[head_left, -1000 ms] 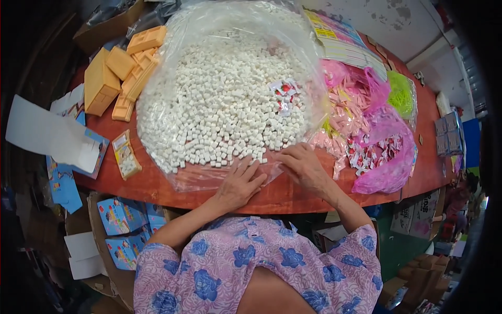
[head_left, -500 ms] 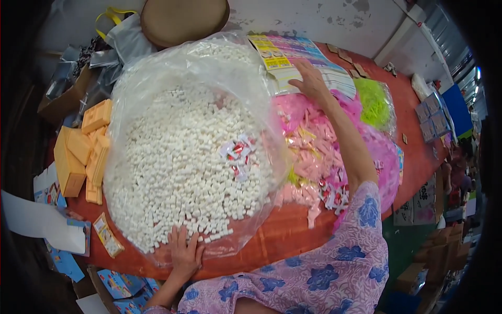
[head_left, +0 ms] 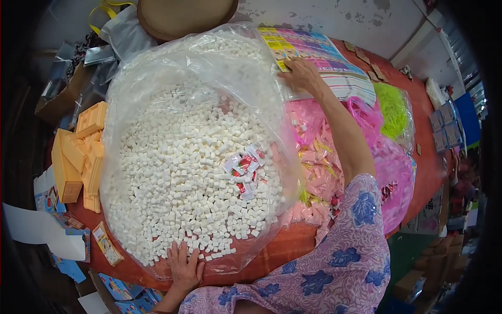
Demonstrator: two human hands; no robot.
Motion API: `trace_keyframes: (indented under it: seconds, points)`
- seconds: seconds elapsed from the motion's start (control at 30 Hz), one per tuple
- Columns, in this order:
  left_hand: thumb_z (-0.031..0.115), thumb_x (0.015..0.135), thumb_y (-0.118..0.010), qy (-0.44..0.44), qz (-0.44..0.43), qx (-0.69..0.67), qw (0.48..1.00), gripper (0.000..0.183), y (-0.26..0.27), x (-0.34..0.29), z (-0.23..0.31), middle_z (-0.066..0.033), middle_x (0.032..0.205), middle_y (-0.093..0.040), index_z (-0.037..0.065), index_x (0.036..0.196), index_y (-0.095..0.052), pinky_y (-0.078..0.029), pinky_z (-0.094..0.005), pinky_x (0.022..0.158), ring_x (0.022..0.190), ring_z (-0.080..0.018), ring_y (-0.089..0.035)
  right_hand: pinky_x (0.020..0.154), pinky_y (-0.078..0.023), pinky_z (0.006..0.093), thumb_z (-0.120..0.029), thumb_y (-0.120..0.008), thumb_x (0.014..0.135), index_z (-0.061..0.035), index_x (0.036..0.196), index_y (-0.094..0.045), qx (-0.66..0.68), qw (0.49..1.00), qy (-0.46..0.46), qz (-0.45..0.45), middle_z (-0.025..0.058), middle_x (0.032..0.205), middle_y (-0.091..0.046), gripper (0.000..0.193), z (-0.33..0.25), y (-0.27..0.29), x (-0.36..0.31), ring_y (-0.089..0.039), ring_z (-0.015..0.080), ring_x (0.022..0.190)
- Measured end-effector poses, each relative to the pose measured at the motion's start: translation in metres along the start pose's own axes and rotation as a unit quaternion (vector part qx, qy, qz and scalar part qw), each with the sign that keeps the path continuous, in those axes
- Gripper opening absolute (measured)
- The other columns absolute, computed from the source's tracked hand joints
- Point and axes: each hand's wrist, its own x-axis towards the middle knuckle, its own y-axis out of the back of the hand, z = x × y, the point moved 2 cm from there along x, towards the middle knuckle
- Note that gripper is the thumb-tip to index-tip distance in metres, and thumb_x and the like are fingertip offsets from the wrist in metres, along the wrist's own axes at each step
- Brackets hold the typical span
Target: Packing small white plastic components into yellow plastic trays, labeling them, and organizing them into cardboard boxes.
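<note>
My left hand (head_left: pixel 185 266) lies with fingers spread at the near edge of a large clear plastic bag (head_left: pixel 238 261), touching the nearest small white cubes (head_left: pixel 183 172) heaped in it. Several small white-and-red sachets (head_left: pixel 244 168) rest on the cubes. On the far side, my right hand (head_left: pixel 303 74) reaches over a stack of colourful printed sheets (head_left: pixel 340 65). Its fingers are bent round the left edge of the top sheet, thumb below. Beneath my right forearm is a pile of small pink packets (head_left: pixel 319 167) in a pink plastic bag (head_left: pixel 395 167).
Orange plastic moulded pieces (head_left: pixel 68 167) stand on the left beside a small yellow packet (head_left: pixel 107 243). A bag of green shreds (head_left: pixel 389 110) lies right of the sheets. A round brown stool top (head_left: pixel 185 18) is at the back. Blue printed boxes (head_left: pixel 123 288) sit below the table's left edge.
My right hand has moved down and left onto the sheets' edge, its fingers curling in from being spread. My left hand stays by the cubes. The whole view has shifted slightly.
</note>
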Motion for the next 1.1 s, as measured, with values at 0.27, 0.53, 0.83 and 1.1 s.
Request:
trace_keyframes:
  seconds: [0.27, 0.53, 0.83, 1.1]
  points:
    - [0.017, 0.067, -0.06, -0.001, 0.004, -0.009, 1.0, 0.042, 0.001, -0.001, 0.0, -0.0235, 0.121, -0.031, 0.004, 0.105, -0.047, -0.017, -0.0567, 0.09, 0.113, -0.046, -0.024, 0.063, -0.041, 0.0401, -0.021, -0.049, 0.072, -0.0015, 0.077, -0.057, 0.039, 0.996, 0.071, -0.041, 0.0191, 0.07, -0.055, 0.022, 0.009, 0.02, 0.004, -0.054, 0.0336, 0.071]
    - [0.025, 0.077, -0.051, -0.078, 0.112, 0.016, 0.991, 0.041, 0.005, -0.007, 0.003, -0.0254, 0.117, -0.036, 0.0, 0.108, -0.043, -0.022, -0.051, 0.091, 0.109, -0.0444, -0.032, 0.052, -0.041, 0.0351, -0.009, -0.052, 0.071, -0.0014, 0.069, -0.054, 0.067, 0.922, 0.052, 0.378, 0.0153, 0.065, -0.054, 0.008, -0.027, 0.104, -0.087, -0.052, 0.0308, 0.059]
    - [0.033, 0.086, -0.037, 0.11, -0.068, -0.851, 0.509, 0.052, 0.028, 0.193, 0.053, -0.0151, 0.108, -0.045, 0.003, 0.125, -0.019, -0.042, -0.0332, 0.077, 0.095, -0.0239, -0.05, 0.062, -0.046, 0.034, -0.007, -0.056, 0.066, -0.0006, 0.083, -0.055, 0.182, 0.926, 0.235, 0.233, 0.0132, 0.078, -0.057, 0.019, -0.163, 0.098, -0.266, -0.057, 0.027, 0.073]
    - [-0.002, 0.076, -0.045, 0.203, 0.013, -0.769, 0.606, 0.047, 0.013, 0.215, 0.039, -0.0156, 0.103, -0.049, 0.003, 0.119, -0.028, -0.049, -0.033, 0.069, 0.088, -0.022, -0.054, 0.069, -0.042, 0.0365, -0.014, -0.057, 0.072, -0.002, 0.098, -0.051, 0.173, 0.955, -0.047, 0.236, 0.0157, 0.091, -0.055, 0.029, -0.089, 0.083, -0.255, -0.052, 0.031, 0.082]
